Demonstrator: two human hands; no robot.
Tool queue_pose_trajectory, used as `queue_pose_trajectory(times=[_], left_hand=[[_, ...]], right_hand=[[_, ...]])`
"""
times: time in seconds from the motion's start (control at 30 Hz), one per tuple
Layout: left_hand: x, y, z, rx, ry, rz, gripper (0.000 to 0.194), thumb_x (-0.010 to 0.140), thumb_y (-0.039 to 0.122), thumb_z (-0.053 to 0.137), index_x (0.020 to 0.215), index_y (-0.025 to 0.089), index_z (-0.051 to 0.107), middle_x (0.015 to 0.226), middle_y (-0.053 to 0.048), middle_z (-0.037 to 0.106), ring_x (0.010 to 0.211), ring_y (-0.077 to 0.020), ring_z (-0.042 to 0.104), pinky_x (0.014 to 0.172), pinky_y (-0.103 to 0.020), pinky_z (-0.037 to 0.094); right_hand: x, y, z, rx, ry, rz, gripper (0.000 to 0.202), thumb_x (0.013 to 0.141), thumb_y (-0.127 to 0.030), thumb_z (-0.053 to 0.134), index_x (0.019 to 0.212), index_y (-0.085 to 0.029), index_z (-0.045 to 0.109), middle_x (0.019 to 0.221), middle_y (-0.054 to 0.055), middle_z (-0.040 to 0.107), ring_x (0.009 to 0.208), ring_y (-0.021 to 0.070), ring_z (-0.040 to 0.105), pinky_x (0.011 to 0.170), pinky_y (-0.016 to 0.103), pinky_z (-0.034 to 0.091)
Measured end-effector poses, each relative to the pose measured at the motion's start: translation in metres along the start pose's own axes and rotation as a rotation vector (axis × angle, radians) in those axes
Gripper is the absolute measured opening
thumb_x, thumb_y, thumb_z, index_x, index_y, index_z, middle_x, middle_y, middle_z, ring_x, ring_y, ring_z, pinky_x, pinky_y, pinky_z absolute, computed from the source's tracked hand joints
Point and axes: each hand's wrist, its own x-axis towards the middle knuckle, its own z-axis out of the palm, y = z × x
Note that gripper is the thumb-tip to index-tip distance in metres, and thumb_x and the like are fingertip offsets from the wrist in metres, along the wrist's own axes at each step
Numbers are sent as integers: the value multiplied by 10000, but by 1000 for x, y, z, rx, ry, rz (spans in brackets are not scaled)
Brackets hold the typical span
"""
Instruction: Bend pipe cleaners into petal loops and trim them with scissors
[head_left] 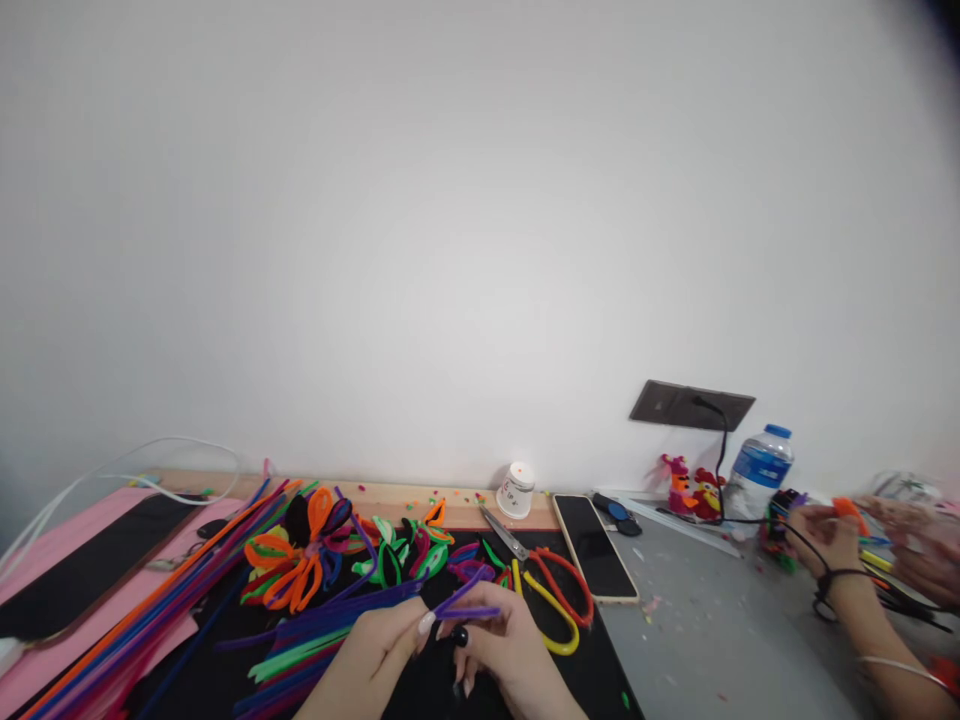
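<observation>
Low in the middle of the head view, my left hand (382,645) and my right hand (510,645) nearly meet above a black mat (592,665). A bent purple pipe cleaner (469,605) runs between them, and both hands pinch it. Just beyond my left hand lie loose purple, green and blue pipe cleaners (307,650). Flower shapes of orange, green and purple pipe cleaner (304,560) sit behind them. Scissors (536,570) with red and yellow handles rest beside my right hand.
A white phone (596,550), a paper cup (516,490), a bottle (761,465) and small red figures (694,490) stand or lie toward the wall. Long pipe cleaners (165,600) and a dark phone (97,565) are left. Another person's hands (825,540) work at the right.
</observation>
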Motion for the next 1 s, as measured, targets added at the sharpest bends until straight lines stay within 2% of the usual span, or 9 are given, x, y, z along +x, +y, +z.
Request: queue_pose_trajectory(times=[0.13, 0.33, 0.6, 0.73, 1.0], left_hand=[[0, -5, 3, -3, -59, 10, 383, 880, 389, 274, 611, 184, 452, 582, 33, 455, 573, -122, 410, 554, -196, 328], [-3, 1, 6, 2, -41, -24, 382, 888, 394, 245, 651, 196, 469, 597, 37, 482, 582, -122, 437, 589, -193, 340], [-2, 2, 7, -44, -66, -74, 400, 886, 436, 212, 674, 201, 458, 553, 55, 376, 542, -120, 368, 544, -195, 315], [-1, 3, 6, -65, -71, -87, 383, 885, 426, 220, 646, 200, 416, 552, 63, 305, 543, -119, 350, 535, -206, 283], [3, 0, 7, -89, -57, -109, 360, 873, 426, 237, 616, 207, 362, 542, 65, 304, 530, -118, 336, 522, -213, 267]], right_hand=[[1, 3, 0, -80, 63, -57, 254, 667, -304, 696, 731, -80, 598, 585, 43, 625, 358, 63, 518, 333, 134, 388], [1, 1, 2, -179, 161, -88, 275, 714, -363, 645, 687, -99, 572, 576, 28, 610, 354, 50, 484, 332, 132, 365], [0, 2, 1, -228, 234, -89, 309, 682, -401, 664, 667, -107, 570, 551, 13, 590, 353, 45, 450, 331, 137, 333], [-2, 0, 3, -266, 249, -89, 309, 680, -409, 663, 657, -114, 576, 536, 9, 581, 359, 45, 434, 341, 142, 322], [-5, -1, 5, -375, 253, -117, 305, 704, -419, 634, 644, -122, 598, 474, -19, 506, 368, 52, 393, 366, 159, 295]])
